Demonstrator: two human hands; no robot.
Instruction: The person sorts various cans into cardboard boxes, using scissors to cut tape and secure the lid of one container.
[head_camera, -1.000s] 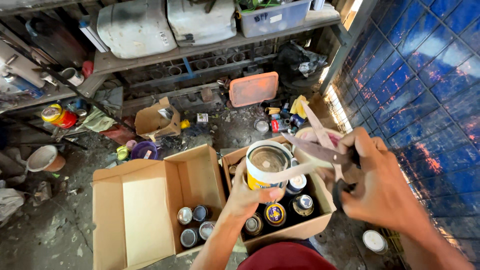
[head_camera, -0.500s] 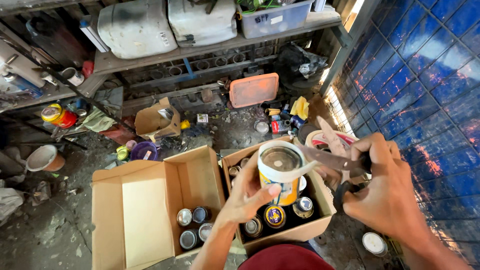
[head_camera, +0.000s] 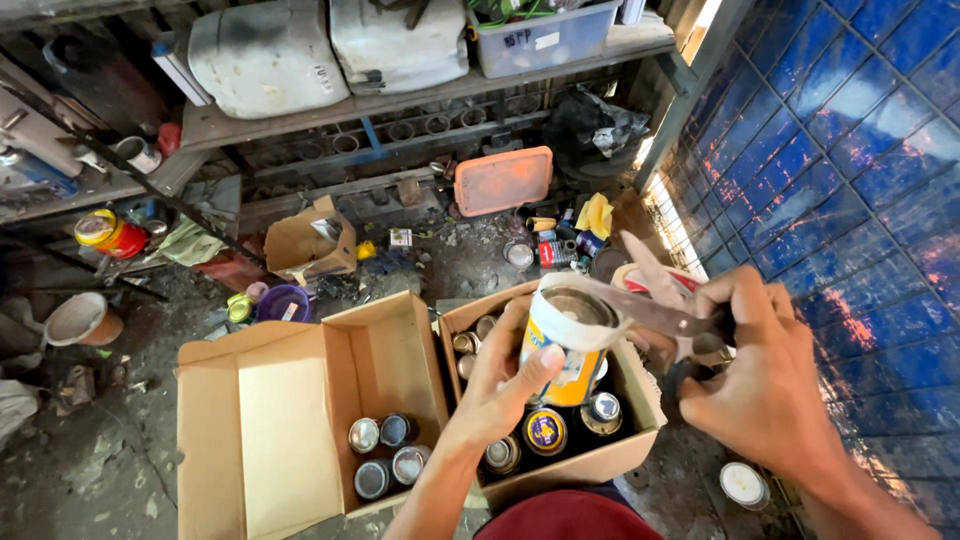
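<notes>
My left hand (head_camera: 505, 385) grips a white-and-yellow paint can (head_camera: 568, 342) by its side and holds it over the right cardboard box (head_camera: 640, 385). My right hand (head_camera: 765, 385) holds a pair of scissors (head_camera: 655, 300). The blade tips rest against the can's metal lid rim. Several small tins (head_camera: 545, 430) stand in the right box below the can. A second, open cardboard box (head_camera: 275, 410) on the left holds several more tins (head_camera: 385, 455) in its near corner.
A wooden shelf (head_camera: 350, 100) at the back carries white jugs and a plastic bin. An orange tray (head_camera: 503, 180), a torn carton (head_camera: 310, 243), cans and scraps litter the dirty floor. A blue tiled wall (head_camera: 850, 150) runs along the right. A white lid (head_camera: 743, 484) lies by my right wrist.
The can has tilted and shifted slightly right and lower. My right hand has brought the scissors from an open spread down onto the lid's edge.
</notes>
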